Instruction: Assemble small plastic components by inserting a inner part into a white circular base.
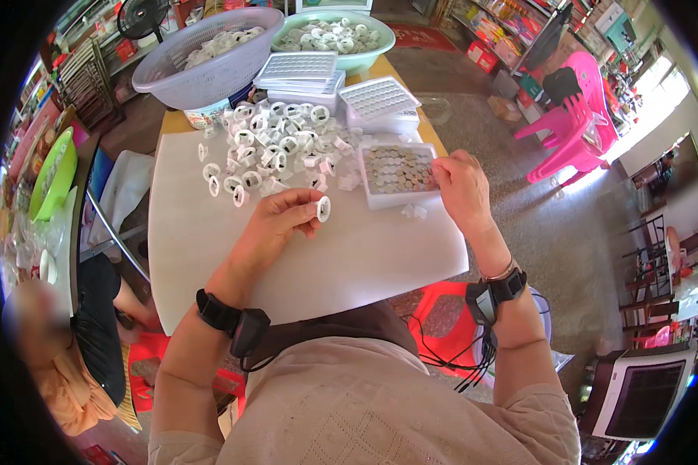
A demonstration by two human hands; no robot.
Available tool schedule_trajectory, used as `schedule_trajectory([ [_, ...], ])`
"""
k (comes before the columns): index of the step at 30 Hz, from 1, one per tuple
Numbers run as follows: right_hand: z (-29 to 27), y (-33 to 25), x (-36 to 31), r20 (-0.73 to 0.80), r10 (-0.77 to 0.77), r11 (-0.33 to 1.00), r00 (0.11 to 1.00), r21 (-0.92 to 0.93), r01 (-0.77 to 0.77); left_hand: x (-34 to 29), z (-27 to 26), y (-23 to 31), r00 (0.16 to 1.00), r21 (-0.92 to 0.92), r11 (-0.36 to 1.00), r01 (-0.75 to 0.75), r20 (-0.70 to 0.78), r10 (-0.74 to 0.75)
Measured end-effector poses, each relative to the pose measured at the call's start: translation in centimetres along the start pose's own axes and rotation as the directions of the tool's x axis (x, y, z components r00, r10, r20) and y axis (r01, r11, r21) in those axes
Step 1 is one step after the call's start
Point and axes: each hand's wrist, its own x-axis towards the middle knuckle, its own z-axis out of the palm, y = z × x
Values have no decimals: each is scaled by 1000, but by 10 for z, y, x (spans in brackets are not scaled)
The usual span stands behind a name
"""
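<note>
A white plastic ring-shaped part [324, 208] is pinched between the thumb and fingers of my left hand [285, 215], over the near half of the white-covered table. My right hand [465, 188] has its fingers pressed together at the right rim of a white rectangular tray [385, 202]. Rows of small round discs [402, 168] lie in that tray. Whatever sits between my right fingertips is too small or hidden to make out. Ahead of my left hand spreads a loose pile of similar white ring parts [275, 143].
Behind the pile stand a grey-purple basket [209, 74] and a pale green basin [380, 39], both holding white parts. Stacked white trays [298, 68] sit before them, with another tray stack [381, 99] alongside. A person [77, 349] sits at left; a pink chair [578, 116] stands at right.
</note>
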Motion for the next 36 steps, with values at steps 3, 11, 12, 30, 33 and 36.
schedule_trajectory([
  [3,-1,0,3,22,-18,999,1000,-31,19,0,0,0,1000,26,999,21,-11,-21],
  [11,-7,-16,10,161,101,962,982,234,-138,-3,-5,2,999,-139,989,42,26,-38],
  [12,-9,-26,9,169,86,961,982,247,-127,-3,-6,2,999,-138,990,35,6,-35],
  [30,12,-136,-27,168,-107,720,980,693,-40,-3,-10,-2,938,-298,952,72,344,36],
  [33,10,-133,-24,262,-107,727,959,678,-104,-3,-10,-2,944,-277,958,75,329,22],
  [36,16,-127,-23,334,-103,718,937,676,-162,-2,-11,-5,947,-192,979,69,320,-4],
])
